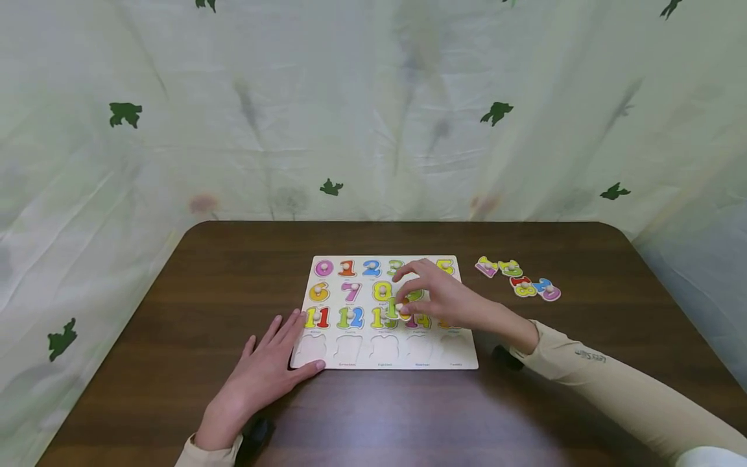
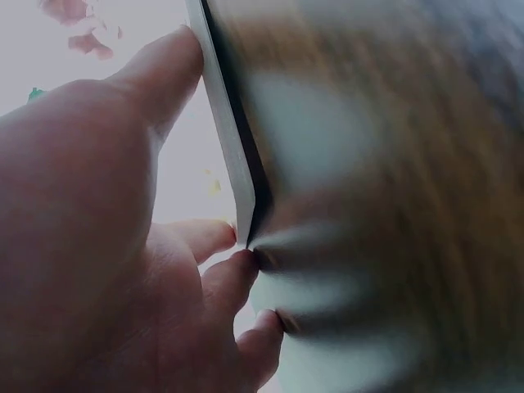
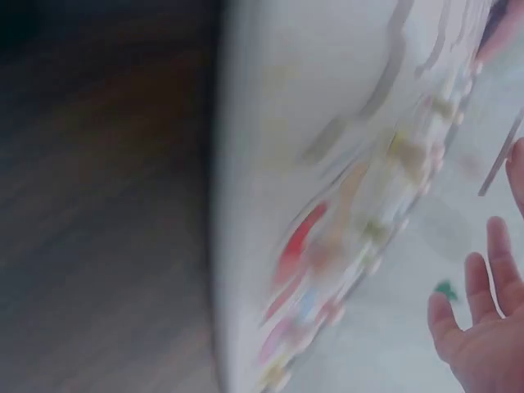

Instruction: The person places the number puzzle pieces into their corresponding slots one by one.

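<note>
A white number puzzle board [image 1: 403, 355] lies on the table, its upper three rows filled with colourful knobbed numbers and its bottom row showing bare outlined recesses. My left hand [image 1: 262, 373] rests at the board's left side with straight, spread fingers, the thumb at the lower left corner. In the left wrist view its thumb [image 2: 168, 78] lies along the board's edge. Over the third row, my right hand [image 1: 440, 297] pinches a number puzzle piece [image 1: 391, 310], green with some orange, between thumb and index finger. The right wrist view is blurred; the right hand [image 3: 483, 327] shows at its right edge.
Several loose number pieces [image 1: 524, 287] lie right of the board, close together. The dark wooden table [image 1: 233, 259] ends at a pale curtain [image 1: 373, 130] with green leaf-like patches behind it.
</note>
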The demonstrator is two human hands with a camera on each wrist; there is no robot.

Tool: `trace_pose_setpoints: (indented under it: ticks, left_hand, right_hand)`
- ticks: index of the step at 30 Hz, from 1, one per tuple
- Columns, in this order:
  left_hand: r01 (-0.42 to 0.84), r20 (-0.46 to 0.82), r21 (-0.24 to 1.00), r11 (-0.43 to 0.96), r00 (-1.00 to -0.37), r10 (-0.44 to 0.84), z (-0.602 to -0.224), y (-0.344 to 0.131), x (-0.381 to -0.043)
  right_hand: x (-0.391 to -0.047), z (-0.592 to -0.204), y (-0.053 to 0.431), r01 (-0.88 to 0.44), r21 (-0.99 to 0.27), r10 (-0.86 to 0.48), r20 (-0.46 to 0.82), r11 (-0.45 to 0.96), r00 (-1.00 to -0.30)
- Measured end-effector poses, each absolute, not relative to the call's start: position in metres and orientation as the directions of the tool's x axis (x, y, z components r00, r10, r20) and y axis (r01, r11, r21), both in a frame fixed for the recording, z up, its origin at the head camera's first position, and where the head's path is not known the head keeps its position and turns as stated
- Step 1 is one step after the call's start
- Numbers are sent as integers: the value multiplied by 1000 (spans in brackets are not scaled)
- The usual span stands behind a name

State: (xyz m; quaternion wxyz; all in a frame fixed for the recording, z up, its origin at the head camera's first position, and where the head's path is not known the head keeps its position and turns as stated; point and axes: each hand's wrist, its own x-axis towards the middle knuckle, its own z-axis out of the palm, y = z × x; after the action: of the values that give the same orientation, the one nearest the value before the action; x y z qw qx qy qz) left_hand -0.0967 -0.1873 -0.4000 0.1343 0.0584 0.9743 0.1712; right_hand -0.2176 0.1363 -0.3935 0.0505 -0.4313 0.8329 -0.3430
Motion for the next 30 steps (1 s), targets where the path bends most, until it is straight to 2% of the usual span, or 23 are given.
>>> trace_pose_setpoints:
  ticks: [11,22,30]
  left_hand:
    - [93,-247,343,935,-951,186,-394,-189,-99]
    - [105,-225,345,933,-955,191,-395,-191,-97]
    - [100,-211,349,932,-960,182,-396,-191,-96]
  right_hand:
    - [-216,-395,69,-746,-607,-862,190,273,-470]
    - [-212,-396,16,-769,-583,-916,101,262,-388]
    - [-204,-397,-10,-798,-532,-927,58,285,-370]
